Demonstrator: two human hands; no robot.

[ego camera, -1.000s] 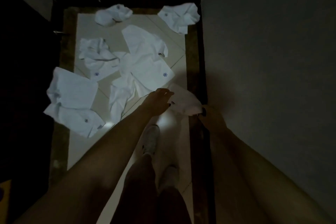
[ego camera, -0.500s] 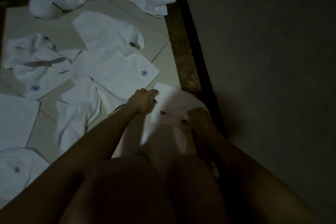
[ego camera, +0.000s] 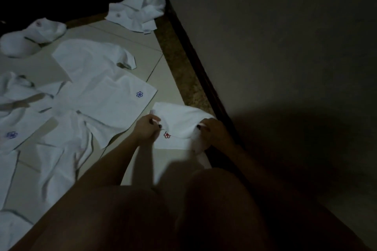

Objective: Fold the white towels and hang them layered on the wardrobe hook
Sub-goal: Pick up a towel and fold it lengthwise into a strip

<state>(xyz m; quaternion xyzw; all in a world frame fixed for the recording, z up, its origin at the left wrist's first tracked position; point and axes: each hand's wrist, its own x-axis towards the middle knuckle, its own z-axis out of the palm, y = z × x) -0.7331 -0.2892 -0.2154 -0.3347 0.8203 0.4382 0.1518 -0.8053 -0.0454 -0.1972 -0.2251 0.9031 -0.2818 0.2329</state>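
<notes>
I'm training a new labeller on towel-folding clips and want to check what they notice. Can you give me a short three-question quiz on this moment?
1. True or false: the left hand and the right hand both grip the same towel.
2. Multiple choice: the emblem on that towel is A) blue, B) red, C) green.
3. Short answer: where do the other towels lie?

Key: 1 true; 2 B; 3 spread and crumpled on the tiled floor, to the person's left and ahead.
</notes>
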